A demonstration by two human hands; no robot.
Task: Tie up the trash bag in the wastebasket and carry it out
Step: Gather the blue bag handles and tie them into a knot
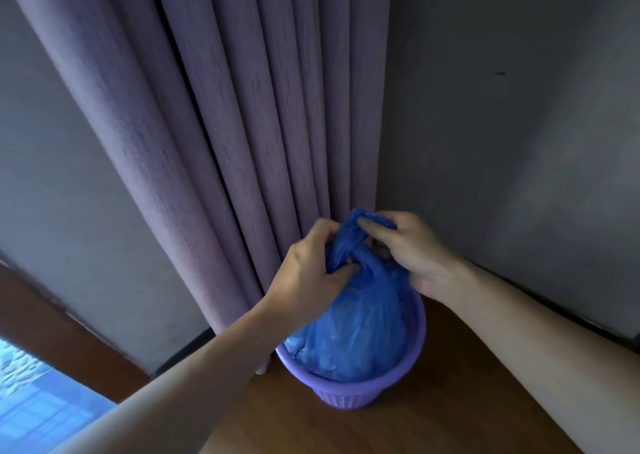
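- Both hands are closed on the gathered top of the blue trash bag (353, 329): the left hand (311, 270) pinches plastic at the twist, the right hand (408, 249) grips a bunched flap just above it.
- Bag sits inside the purple wastebasket (349, 389), its neck rising straight up from the rim between the hands.
- Curtain (242, 107) hangs right behind the wastebasket.
- Knot looks unfinished; lifting will likely go straight upward.

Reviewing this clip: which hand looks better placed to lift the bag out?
Probably the left hand: it grips the blue bag at its gathered neck; the right hand pinches only a loose top end.
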